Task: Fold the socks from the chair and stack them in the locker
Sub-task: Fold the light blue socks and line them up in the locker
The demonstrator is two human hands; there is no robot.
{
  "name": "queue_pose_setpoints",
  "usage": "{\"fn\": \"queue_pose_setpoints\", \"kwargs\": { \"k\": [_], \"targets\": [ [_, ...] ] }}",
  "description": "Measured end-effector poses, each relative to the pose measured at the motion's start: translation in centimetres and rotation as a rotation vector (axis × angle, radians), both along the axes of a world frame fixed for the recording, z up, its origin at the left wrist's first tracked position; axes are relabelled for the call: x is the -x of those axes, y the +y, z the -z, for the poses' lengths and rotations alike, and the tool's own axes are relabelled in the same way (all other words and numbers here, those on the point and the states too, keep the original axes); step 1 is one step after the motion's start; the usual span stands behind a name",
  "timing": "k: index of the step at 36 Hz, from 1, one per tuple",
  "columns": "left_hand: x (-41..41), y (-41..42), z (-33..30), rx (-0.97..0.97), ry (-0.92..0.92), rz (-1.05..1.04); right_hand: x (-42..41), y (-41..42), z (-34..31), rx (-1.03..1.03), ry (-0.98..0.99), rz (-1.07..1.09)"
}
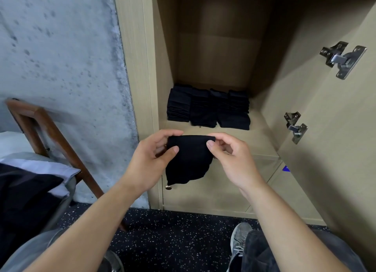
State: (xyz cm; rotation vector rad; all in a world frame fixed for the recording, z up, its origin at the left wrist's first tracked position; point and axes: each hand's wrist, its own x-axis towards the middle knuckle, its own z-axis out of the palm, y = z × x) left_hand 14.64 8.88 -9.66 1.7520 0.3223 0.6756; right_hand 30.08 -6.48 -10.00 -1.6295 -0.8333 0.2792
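Note:
A black sock (188,160) hangs folded between my hands, in front of the open locker (264,137). My left hand (152,158) pinches its upper left corner and my right hand (230,155) pinches its upper right corner. On the locker shelf behind lie several stacks of folded black socks (209,109), side by side. The wooden chair (46,129) stands at the left, with dark cloth (26,194) piled on a grey cushion.
The locker door (335,119) stands open at the right, with two metal hinges. A small round knob (168,187) sits on the lower cabinet front under the sock. A grey concrete wall is at the left. My shoe (241,239) rests on the dark speckled floor.

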Motion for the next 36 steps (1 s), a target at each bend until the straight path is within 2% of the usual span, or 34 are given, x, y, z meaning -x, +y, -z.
{"fn": "queue_pose_setpoints", "kwargs": {
  "k": [9, 15, 20, 31, 36],
  "targets": [
    [0.1, 0.2, -0.1, 0.055, 0.000, -0.037, 0.5, -0.2, -0.5, -0.008, 0.067, -0.115],
    [0.4, 0.7, -0.3, 0.053, 0.027, -0.013, 0.3, -0.1, -0.3, 0.014, 0.072, -0.068],
    [0.3, 0.8, -0.3, -0.056, 0.106, -0.071, 0.1, -0.1, 0.1, 0.045, 0.010, -0.026],
    [0.1, 1.6, 0.3, -0.195, 0.114, -0.166, 0.3, 0.1, -0.3, 0.008, -0.033, 0.008],
    [0.1, 1.4, -0.1, -0.120, 0.092, -0.155, 0.1, 0.0, -0.5, -0.014, 0.021, 0.027]
  ]
}}
